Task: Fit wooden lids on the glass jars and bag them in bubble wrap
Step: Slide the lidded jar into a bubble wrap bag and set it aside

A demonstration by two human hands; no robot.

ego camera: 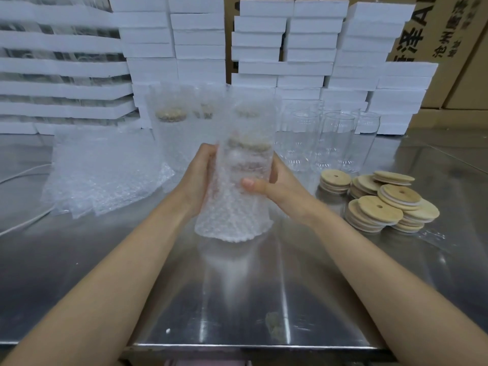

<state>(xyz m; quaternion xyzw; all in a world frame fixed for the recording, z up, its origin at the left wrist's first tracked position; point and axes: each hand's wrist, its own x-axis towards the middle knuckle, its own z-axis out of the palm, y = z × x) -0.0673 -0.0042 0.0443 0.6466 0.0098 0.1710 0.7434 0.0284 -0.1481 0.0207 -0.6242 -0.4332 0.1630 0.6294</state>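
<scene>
Left hand (196, 178) and right hand (274, 182) grip the clear bubble-wrap bag (232, 215) from opposite sides — steadying its wooden-lidded glass jar (248, 165) upright at surface (105, 260) centre.

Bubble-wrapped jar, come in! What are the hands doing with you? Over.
Left hand and right hand both grip the bubble-wrapped jar, upright over the steel table. Wooden lid on, inside the bag. Bare glass jars and lid stacks stand clear.
</scene>
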